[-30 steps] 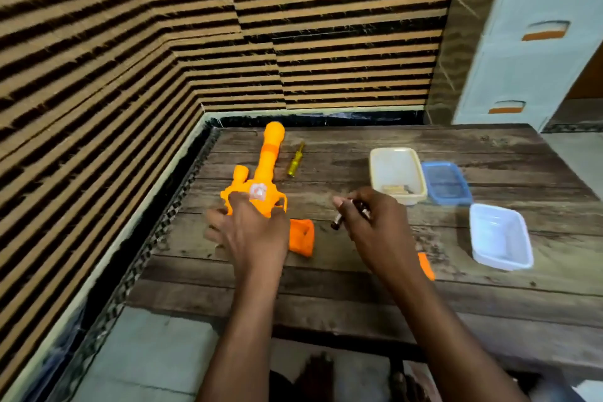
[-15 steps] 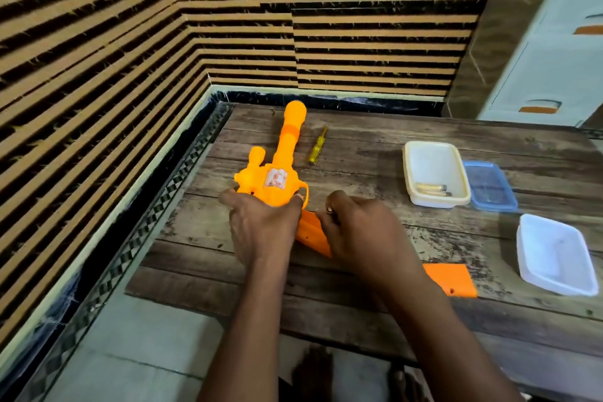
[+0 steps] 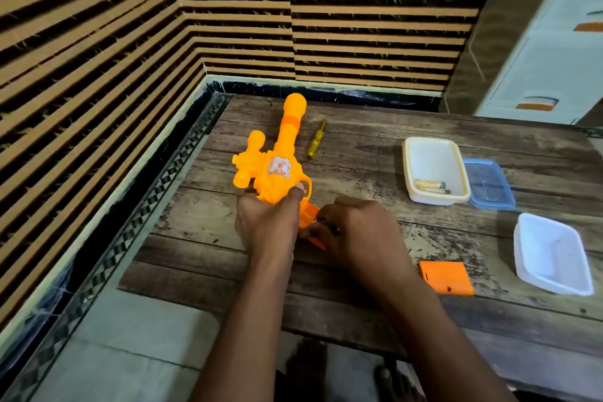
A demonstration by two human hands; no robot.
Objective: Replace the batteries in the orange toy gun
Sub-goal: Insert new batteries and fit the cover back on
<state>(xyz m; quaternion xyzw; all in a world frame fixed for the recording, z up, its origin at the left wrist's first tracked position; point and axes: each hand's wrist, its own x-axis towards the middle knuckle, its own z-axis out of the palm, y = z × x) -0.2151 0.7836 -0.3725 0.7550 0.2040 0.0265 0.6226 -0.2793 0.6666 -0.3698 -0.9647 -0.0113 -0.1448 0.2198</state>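
Left hand [image 3: 266, 225] gripping the gun [image 3: 277, 170] on the table [image 3: 359, 147], right hand [image 3: 355, 232] now pinching a battery [image 3: 326, 226] against the grip; a second ago it was held clear.

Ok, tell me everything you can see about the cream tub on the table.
The cream tub is a rectangular, open container with rounded corners and what looks like plastic walls. It sits upright on the wooden table, right of the toy gun. A few batteries lie at its near end. A blue lid lies against its right side. Neither hand touches it.
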